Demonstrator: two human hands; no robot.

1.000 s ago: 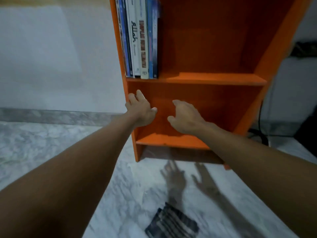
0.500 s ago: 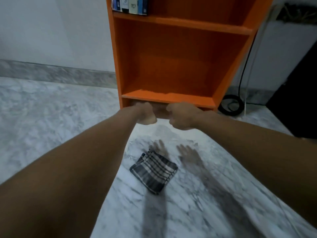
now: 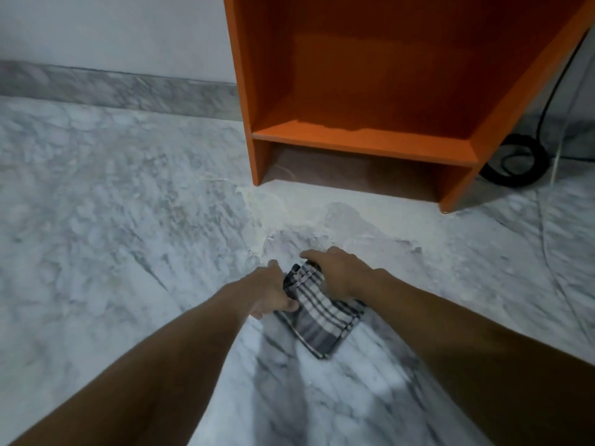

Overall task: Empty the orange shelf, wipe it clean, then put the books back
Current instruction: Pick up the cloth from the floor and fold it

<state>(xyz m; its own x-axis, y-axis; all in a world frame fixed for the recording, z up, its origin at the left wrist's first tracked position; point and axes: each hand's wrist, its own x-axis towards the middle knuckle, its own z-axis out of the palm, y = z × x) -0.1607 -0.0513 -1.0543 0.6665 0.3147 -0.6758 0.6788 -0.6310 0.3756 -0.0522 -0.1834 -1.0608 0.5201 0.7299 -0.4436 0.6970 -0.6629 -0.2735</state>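
Two bare forearms reach in from the bottom edge and meet over a folded checked cloth [image 3: 318, 320], grey and white, which lies on the marble floor [image 3: 128, 220] in front of the person.

The left hand [image 3: 273, 291] is at the cloth's left edge. Its thumb lies over the fabric and its fingers are curled in at the edge, so it is grasping the cloth there. The right hand [image 3: 338, 275] comes down palm first on the cloth's far corner, with its fingers bent over the far edge. Its fingertips are hidden, but it too appears to be grasping the cloth. The cloth's near corner points toward the person, and the near part lies flat on the floor.

Beyond the hands, a pale, dusty patch spreads over the floor between the cloth and the orange shelf [image 3: 363, 144]. The shelf stands upright on the floor, well apart from the cloth, with its back toward the white wall [image 3: 112, 27]. Only its lowest compartment and the gap beneath its bottom board are in view.

To the right of the shelf's foot, a black cable [image 3: 515, 162] lies coiled on the floor, with one strand rising along the shelf's side. A grey marble skirting [image 3: 112, 88] runs along the base of the wall to the left.
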